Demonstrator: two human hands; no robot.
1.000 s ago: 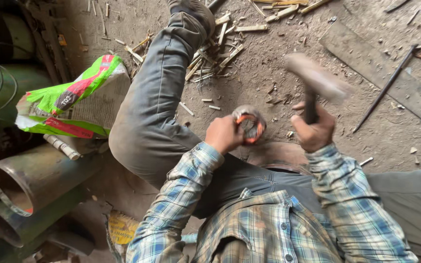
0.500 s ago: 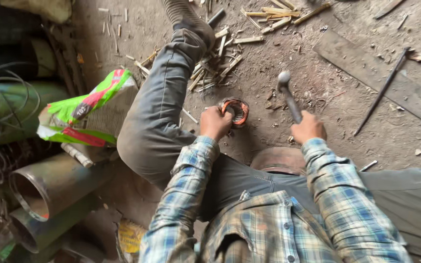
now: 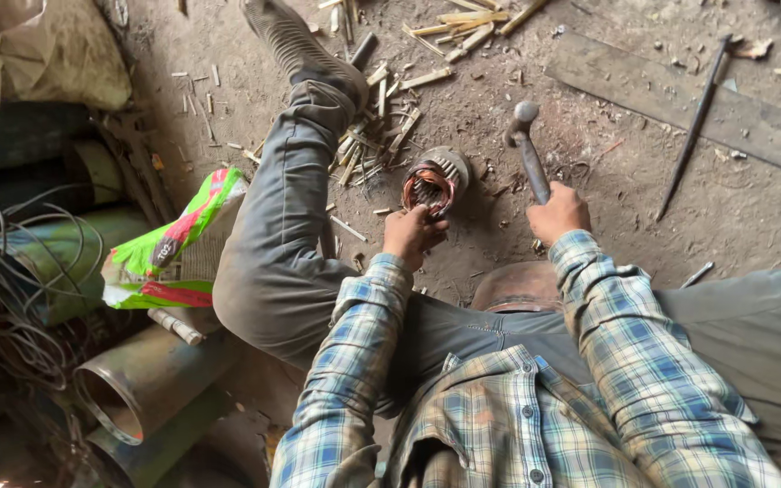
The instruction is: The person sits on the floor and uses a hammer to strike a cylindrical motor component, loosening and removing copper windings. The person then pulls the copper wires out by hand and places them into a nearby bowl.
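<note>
Hammering step, seemingly: left hand (image 3: 413,233) clamped on stator (image 3: 433,183) on the ground, right hand (image 3: 558,212) closed around hammer (image 3: 528,145), head far. Next: aimed blow, fingers kept away.

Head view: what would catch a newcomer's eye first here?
At centre, the left hand grips a round metal part packed with copper windings on the dirt floor, while the right hand holds a ball-headed hammer just right of it. A bright green and red sack lies left, above metal pipes.
</note>
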